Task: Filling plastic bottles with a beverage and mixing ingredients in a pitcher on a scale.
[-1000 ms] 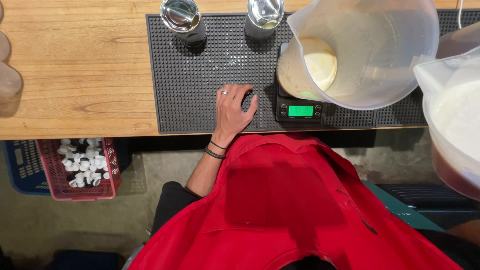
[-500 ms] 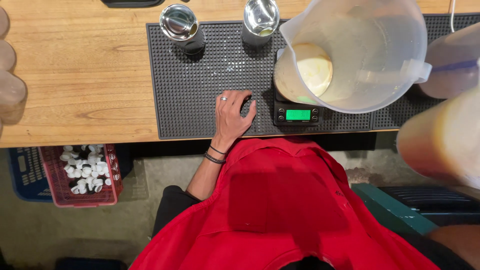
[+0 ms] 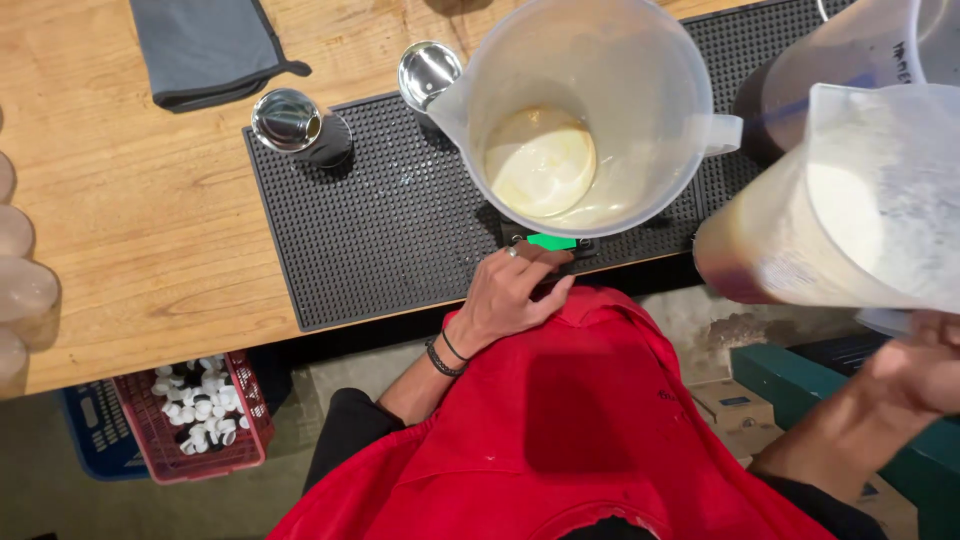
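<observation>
1. Fingers of the left hand (image 3: 513,293) rest at the front edge of a small black scale with a green display (image 3: 551,242), low in the middle of the frame; the grip is loose and flat, closed on nothing
2. On that scale stands a large translucent plastic measuring jug (image 3: 640,90), upper centre, with a shallow pool of creamy pale liquid (image 3: 540,160) at its bottom
3. At the right edge, the right hand (image 3: 915,370) holds a second translucent plastic container of white liquid (image 3: 850,210) from below, tilted, its mouth near the jug's handle; how far the grip wraps it I cannot tell, since the container hides the fingers
4. Scale and jug sit on a black studded rubber bar mat (image 3: 370,230) on the wooden counter (image 3: 130,220)
5. Two round steel cups (image 3: 288,120) stand on the mat's upper left part
6. A folded grey cloth (image 3: 205,45) lies at upper left; a red crate of white caps (image 3: 195,415) sits on the floor at lower left
</observation>
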